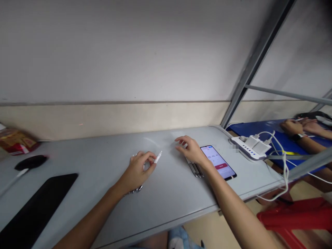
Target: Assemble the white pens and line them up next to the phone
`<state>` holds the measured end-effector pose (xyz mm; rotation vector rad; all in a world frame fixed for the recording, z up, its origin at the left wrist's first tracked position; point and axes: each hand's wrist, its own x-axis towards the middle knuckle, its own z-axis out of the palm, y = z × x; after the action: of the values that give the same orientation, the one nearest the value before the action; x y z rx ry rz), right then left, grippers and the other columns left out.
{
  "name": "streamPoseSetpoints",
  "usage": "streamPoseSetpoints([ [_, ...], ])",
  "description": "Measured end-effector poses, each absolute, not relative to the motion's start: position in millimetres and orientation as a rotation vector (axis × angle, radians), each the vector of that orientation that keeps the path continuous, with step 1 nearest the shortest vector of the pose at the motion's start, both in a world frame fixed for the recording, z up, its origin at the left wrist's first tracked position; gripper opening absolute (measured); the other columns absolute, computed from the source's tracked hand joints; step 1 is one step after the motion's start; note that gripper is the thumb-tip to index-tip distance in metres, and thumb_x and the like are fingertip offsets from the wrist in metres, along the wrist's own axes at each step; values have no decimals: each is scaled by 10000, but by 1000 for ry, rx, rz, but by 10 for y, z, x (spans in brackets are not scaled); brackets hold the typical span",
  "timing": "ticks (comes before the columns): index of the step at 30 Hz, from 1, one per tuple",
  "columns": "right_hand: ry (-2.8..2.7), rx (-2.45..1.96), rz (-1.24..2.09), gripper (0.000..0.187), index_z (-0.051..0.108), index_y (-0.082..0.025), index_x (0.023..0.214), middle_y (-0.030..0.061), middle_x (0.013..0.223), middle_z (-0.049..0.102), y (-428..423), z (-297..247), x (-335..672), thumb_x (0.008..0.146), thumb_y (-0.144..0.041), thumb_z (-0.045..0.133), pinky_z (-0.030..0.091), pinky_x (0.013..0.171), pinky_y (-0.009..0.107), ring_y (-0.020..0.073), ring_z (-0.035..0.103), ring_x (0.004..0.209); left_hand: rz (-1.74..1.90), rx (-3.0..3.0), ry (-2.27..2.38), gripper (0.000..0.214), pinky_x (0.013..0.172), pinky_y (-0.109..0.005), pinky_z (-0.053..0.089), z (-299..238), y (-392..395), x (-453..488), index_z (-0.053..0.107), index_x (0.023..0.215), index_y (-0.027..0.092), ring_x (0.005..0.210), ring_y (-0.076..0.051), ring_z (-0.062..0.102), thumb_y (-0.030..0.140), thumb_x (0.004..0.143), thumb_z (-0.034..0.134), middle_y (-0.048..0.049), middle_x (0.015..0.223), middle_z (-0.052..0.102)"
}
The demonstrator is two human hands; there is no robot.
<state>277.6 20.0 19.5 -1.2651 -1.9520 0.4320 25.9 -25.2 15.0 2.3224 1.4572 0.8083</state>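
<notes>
My left hand [137, 171] rests on the grey table [166, 193] with thumb and fingers pinched on a small white pen-like piece [158, 157] that points up and to the right. Silver pens [135, 190] show under its wrist. My right hand [188, 149] hovers over the table with its fingers spread and nothing in it. Under its wrist lie several silver pens [195, 169]. Just to its right a phone [218, 162] lies flat with a lit timer screen.
A black flat pad [36, 207] and a black mouse [31, 162] lie at the left, with a red packet [16, 141] behind. A white power strip [250, 148] with chargers and cables sits at the right edge. Another person's hands [302, 127] rest on a blue table. A red stool [295, 216] stands below.
</notes>
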Motion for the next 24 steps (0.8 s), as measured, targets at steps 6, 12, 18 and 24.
streamPoseSetpoints([
  [6,-2138,-917,797,348,632,-231,1147,45,1002,665,27,222,2525,832,-378,632,440,712,247,142,584,821,851,2221,1265,189,821,-335,452,210,-294,271,609,980,238,917,-181,577,355,891,489,-24,958,631],
  [12,-1939,-1100,782,358,582,-159,705,-36,590,491,77,182,2513,883,-463,518,306,552,216,94,415,569,794,2359,1364,219,843,-339,432,158,-268,237,593,1042,234,916,-187,577,356,901,479,-28,984,636],
  [18,-1744,-1197,828,372,478,-173,635,-47,565,425,145,187,2614,888,-445,463,283,526,226,93,378,530,669,2613,1490,241,867,-393,350,62,-192,139,561,1093,251,995,-230,537,255,860,499,-35,1017,640],
  [24,-1717,-1280,740,346,468,-181,632,-41,566,449,144,197,2638,866,-436,470,273,517,235,100,385,521,570,2638,1599,262,789,-376,303,86,-182,95,565,1038,239,911,-234,526,161,807,467,-29,841,632],
])
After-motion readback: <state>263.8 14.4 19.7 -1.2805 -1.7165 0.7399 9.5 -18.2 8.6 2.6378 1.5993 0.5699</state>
